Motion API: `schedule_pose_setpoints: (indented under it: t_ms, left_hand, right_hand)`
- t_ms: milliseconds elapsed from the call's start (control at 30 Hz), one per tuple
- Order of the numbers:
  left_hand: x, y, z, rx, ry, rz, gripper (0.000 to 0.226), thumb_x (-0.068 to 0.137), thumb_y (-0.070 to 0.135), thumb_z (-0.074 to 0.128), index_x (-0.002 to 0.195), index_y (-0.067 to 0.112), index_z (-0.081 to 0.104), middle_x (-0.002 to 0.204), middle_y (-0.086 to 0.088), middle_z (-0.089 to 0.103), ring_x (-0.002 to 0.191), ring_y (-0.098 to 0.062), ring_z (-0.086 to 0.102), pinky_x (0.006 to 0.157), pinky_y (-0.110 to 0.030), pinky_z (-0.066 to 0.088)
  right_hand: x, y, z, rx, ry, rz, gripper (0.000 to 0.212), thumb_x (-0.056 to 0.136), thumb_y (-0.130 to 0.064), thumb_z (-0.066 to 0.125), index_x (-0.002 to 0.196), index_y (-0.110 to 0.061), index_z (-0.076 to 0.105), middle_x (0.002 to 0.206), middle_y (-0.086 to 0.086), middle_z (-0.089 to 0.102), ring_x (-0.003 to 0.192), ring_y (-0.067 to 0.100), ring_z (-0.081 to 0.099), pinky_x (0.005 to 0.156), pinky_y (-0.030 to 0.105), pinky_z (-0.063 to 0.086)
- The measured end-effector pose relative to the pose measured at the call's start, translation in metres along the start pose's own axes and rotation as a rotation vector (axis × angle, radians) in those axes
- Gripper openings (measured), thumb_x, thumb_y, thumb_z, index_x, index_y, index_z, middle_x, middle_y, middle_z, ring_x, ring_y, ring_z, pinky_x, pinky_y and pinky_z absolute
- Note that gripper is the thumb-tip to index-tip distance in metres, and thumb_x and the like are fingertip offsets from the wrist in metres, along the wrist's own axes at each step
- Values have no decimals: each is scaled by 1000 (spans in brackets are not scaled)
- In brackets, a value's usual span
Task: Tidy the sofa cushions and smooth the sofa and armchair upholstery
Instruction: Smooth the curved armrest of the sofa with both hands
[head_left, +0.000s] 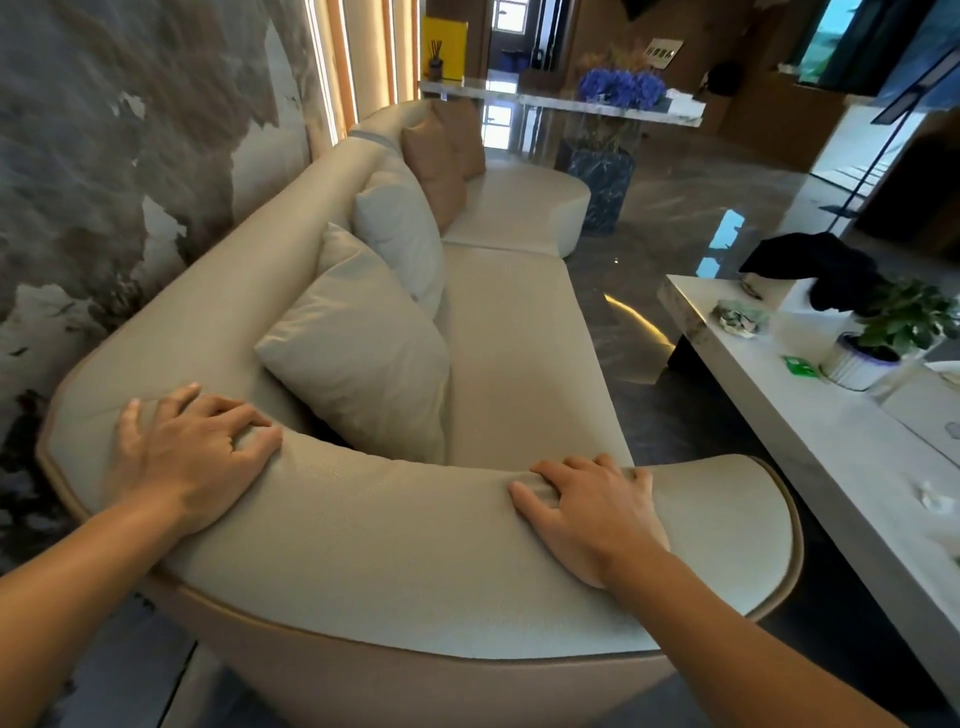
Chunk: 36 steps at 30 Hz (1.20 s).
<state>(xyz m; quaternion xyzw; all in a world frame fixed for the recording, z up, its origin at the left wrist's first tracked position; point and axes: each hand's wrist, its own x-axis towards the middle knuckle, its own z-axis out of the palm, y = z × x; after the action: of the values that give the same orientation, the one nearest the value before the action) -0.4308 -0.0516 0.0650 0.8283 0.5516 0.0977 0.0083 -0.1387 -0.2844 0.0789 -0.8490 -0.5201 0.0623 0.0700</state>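
On the curved end arm of the cream sofa (395, 551), both my palms lie flat against the upholstery. My left hand (192, 457) rests near the corner by the wall, fingers spread, with the fingertips curling over the inner edge where the fabric dimples a little under them. My right hand (597, 514) sits further along toward the open end of the arm, fingers loosely spread and pointing toward the seat, pressing the cover; a few small wrinkles gather just ahead of the knuckles. Neither hand is holding anything.

Beyond the arm, the seat stretches away from me. A large cream cushion (358, 358) leans against the backrest just past my left hand, tilted on one corner. Behind it stands a second pale cushion (400, 228), also propped on the backrest, and further back two tan cushions (441, 156) lean together where the sofa bends.

To my right, well apart from the sofa, a pale marble coffee table (810, 431) carries a potted plant (883, 332) in a white ribbed pot, a dark cloth (826, 265) and a small green packet (802, 366). Blue flowers (621, 88) stand on a long counter at the far end of the room, above the glossy dark floor (670, 218).
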Motion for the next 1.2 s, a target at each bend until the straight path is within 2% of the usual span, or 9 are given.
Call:
schedule_pose_setpoints:
  t_ms: [400,500,600,700,767,867,1067,1133,1200]
  left_hand:
    - [35,7,4,1,20,-57,47,77,64,26,96,50,66,137,11,56,139,-21,30,114,-56,8]
    - [32,9,-1,29,-67,-36,49,83,60,21,108,48,62,143,10,48,142,-22,23,115,-57,4]
    - [25,9,-15,70,-263,17,56,90,56,11,131,43,47,157,6,29,148,-24,10,115,-61,1]
    - [14,13,-41,142,-494,78,59,94,56,10,149,36,22,163,2,8,149,-29,2,116,-61,6]
    - [1,22,-69,234,-683,168,62,96,55,19,152,29,17,162,-6,10,147,-33,13,117,-52,18]
    - [-35,49,-128,402,-853,353,59,94,50,41,144,19,42,151,-8,41,134,-28,42,110,-34,34]
    - [-187,144,-249,431,-827,793,43,97,38,39,123,9,59,129,-9,58,116,-29,55,95,-32,40]
    - [-245,181,-283,417,-809,987,46,97,38,38,119,4,59,129,-13,59,117,-33,55,99,-36,42]
    - [-306,213,-323,429,-762,1169,46,92,43,39,111,9,63,121,-14,63,111,-35,58,92,-40,48]
  right_hand:
    - [39,-6,-4,-10,-29,76,66,83,-71,15,119,-40,61,115,-9,63,111,21,47,99,50,30]
    - [34,-8,-7,-86,-54,113,66,86,-68,13,124,-39,57,123,-5,62,116,23,48,102,51,28]
    - [14,-21,-7,-102,-128,245,66,89,-66,8,139,-39,42,146,3,46,137,28,32,111,54,16]
    - [-16,-38,-16,-1,-267,305,63,96,-61,18,154,-36,17,166,3,11,151,30,2,119,55,1]
    - [-37,-49,-42,63,-387,283,63,95,-55,35,154,-34,22,166,3,12,150,30,9,120,51,13]
    - [-77,-68,-100,121,-548,252,49,94,-36,51,140,-20,52,150,12,45,133,33,43,107,38,36]
    - [-264,-88,-208,149,-520,315,34,91,-23,47,98,-2,73,104,20,71,96,37,64,77,32,48]
    - [-343,-77,-242,164,-507,404,34,93,-25,47,106,-6,72,110,17,71,102,35,64,79,30,51]
    - [-427,-65,-273,217,-519,530,35,96,-28,45,114,-10,69,108,10,72,93,30,67,60,16,47]
